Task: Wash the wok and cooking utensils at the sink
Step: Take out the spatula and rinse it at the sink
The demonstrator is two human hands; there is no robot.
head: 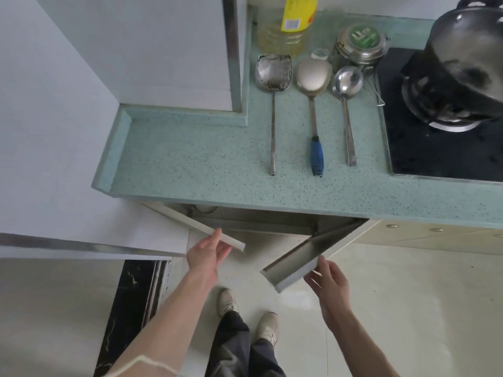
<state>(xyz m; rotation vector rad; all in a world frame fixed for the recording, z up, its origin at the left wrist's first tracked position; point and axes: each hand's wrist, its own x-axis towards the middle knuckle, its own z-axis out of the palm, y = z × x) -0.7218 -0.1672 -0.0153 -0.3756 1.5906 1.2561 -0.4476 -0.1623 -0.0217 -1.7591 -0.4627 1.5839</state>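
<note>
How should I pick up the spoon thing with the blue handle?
Grip the blue handle, coming from the front edge of the counter. The utensil lies flat with that handle end pointing toward the edge, and its wide head sits far back between the spatula and ladle, so the handle is probably easiest to reach.

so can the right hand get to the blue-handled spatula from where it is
Probably yes. The right hand is busy holding the cabinet door, but the blue-handled spatula lies uncovered on the counter above, handle toward the person, with nothing between.
</note>
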